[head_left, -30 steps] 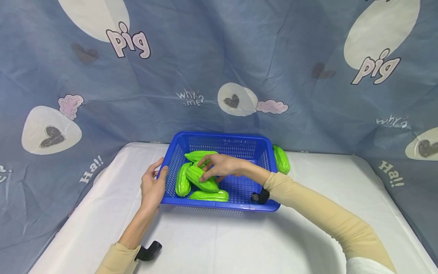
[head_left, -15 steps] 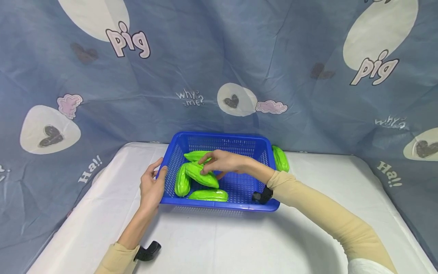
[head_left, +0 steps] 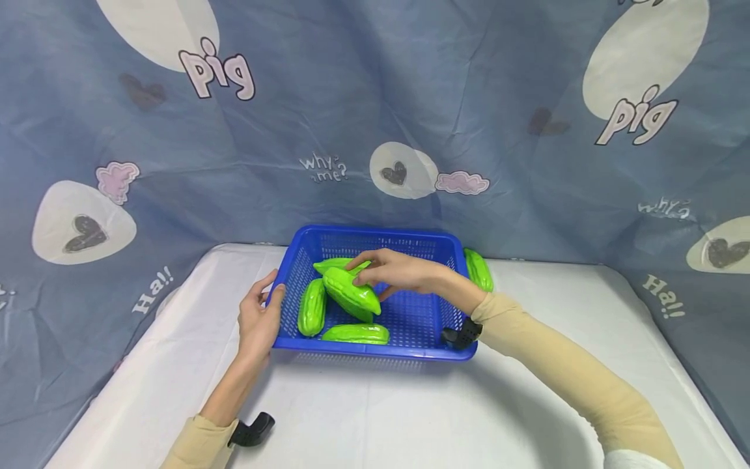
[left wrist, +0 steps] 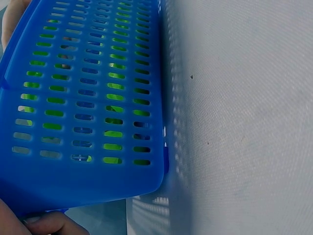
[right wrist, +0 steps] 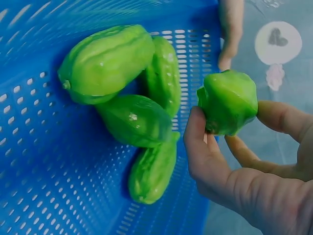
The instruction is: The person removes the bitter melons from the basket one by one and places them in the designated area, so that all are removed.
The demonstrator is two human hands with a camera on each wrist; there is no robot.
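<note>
In the head view, my left hand (head_left: 259, 319) grips the left rim of a blue plastic basket (head_left: 375, 350), thumb over the edge. My right hand (head_left: 404, 270) reaches into the basket and pinches a ridged green papaya-shaped fruit (head_left: 346, 286), thumb and fingers on opposite sides. The right wrist view shows this held fruit (right wrist: 227, 103) end-on, apart from the others. Several similar fruits lie in the basket, such as one by its left wall (head_left: 312, 307) and one near its front wall (head_left: 356, 334). The left wrist view shows the basket's slotted side (left wrist: 88, 93), with green behind the slots.
Another green fruit (head_left: 478, 270) lies on the white-covered table (head_left: 375, 410), outside the basket's right wall. A blue printed curtain (head_left: 328, 117) hangs close behind the basket. A black wrist device (head_left: 461, 333) on my right sleeve hangs near the basket's front right corner.
My right hand has moved slightly right, lifting a green fruit off the pile. Another fruit now shows beneath the lifted one. My left hand still holds the rim; the basket has hardly moved.
</note>
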